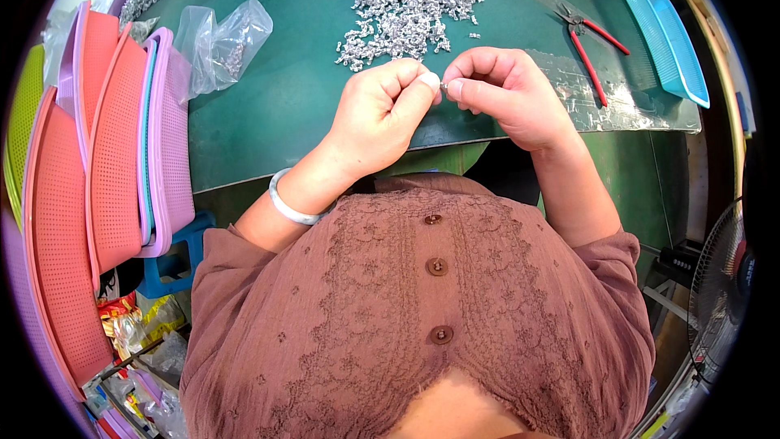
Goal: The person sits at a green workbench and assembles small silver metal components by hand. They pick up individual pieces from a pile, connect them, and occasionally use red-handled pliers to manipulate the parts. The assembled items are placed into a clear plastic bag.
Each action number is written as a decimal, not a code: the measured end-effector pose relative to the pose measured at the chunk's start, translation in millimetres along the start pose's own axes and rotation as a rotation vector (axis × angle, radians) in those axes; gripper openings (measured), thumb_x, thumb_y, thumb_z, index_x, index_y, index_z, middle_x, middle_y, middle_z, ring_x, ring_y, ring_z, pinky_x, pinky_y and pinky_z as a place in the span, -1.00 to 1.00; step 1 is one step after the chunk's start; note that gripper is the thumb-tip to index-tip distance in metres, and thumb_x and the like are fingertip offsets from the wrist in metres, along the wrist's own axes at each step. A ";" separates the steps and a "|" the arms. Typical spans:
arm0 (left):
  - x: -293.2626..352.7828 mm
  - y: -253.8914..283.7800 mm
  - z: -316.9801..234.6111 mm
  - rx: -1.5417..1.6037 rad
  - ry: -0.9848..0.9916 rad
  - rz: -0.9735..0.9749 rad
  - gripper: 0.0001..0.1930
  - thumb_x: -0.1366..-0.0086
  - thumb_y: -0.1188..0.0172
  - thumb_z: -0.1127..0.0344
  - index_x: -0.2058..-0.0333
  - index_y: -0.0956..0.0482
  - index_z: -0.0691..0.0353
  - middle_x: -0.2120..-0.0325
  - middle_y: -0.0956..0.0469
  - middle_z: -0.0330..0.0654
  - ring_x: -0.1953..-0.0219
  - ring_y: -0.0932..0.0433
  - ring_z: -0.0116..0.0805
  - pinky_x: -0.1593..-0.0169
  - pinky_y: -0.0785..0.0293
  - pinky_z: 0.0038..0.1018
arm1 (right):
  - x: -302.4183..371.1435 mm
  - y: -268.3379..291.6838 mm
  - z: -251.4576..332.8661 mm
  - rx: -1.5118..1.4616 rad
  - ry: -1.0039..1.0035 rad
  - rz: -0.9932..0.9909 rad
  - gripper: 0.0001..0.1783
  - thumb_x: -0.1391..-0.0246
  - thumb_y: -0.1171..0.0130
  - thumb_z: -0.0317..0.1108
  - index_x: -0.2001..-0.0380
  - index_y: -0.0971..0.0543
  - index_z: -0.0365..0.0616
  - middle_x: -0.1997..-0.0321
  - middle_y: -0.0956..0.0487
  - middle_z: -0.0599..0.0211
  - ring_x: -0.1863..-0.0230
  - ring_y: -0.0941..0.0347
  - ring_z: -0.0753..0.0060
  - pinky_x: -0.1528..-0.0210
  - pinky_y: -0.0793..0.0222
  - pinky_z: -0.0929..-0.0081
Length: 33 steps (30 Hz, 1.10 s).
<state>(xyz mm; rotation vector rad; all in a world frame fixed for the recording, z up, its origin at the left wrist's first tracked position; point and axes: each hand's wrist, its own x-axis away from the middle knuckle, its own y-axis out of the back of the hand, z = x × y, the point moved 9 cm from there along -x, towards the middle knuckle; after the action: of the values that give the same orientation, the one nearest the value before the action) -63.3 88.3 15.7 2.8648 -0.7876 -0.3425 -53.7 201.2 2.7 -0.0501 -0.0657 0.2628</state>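
Observation:
My left hand (382, 110) and my right hand (508, 93) meet over the table's near edge, fingertips almost touching. Both are closed in a pinch, thumb against finger. Between them a tiny metal piece (444, 86) just shows; most of it is hidden by the fingertips, so its exact shape cannot be made out. Just beyond my hands lies a loose heap of small silvery metal parts (418, 0), with a few strays at its near side. A pair of red-handled pliers (585, 53) rests on the table to the right of my right hand, its handles spread.
The green table (244, 134) has a worn near right corner. A clear plastic bag (231, 41) lies on it at left, beside nested pink and purple perforated baskets (171, 138). A light blue basket (666, 36) stands at the right edge. A fan (719, 293) is at lower right, a blue stool (179, 264) at lower left.

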 end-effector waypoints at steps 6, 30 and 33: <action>0.4 3.5 -16.4 -0.238 -0.226 -0.061 -0.85 -0.21 -0.02 0.43 0.52 -0.47 0.33 0.67 -0.40 -0.32 0.61 -0.30 -0.60 0.54 -0.22 -0.63 | 1.1 0.5 -0.5 0.038 -0.014 0.004 -0.85 0.03 -0.12 -0.41 0.41 -0.55 -0.27 0.51 -0.46 0.56 0.49 -0.27 0.81 0.46 -0.18 0.80; 3.1 2.9 -28.8 -0.359 -0.309 -0.137 -0.93 0.02 -0.11 0.47 0.62 -0.44 0.30 0.69 -0.42 -0.12 0.62 -0.43 -0.24 0.54 -0.34 -0.42 | 3.2 -3.6 2.7 0.097 0.025 0.015 -0.85 0.01 -0.08 -0.43 0.42 -0.55 -0.31 0.51 -0.48 0.53 0.47 -0.27 0.78 0.42 -0.22 0.75; 2.8 2.8 -28.8 -0.360 -0.304 -0.129 -0.93 0.01 -0.10 0.47 0.62 -0.44 0.30 0.69 -0.42 -0.12 0.62 -0.43 -0.24 0.55 -0.34 -0.42 | 3.0 -4.4 1.5 0.080 0.022 0.022 -0.85 0.01 -0.07 -0.44 0.42 -0.54 -0.31 0.51 -0.48 0.53 0.47 -0.27 0.78 0.42 -0.22 0.75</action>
<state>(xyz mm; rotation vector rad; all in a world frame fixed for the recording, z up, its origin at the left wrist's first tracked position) -55.0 87.0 43.5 2.5565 -0.5172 -0.8571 -49.8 197.8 4.7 0.0262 -0.0326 0.2869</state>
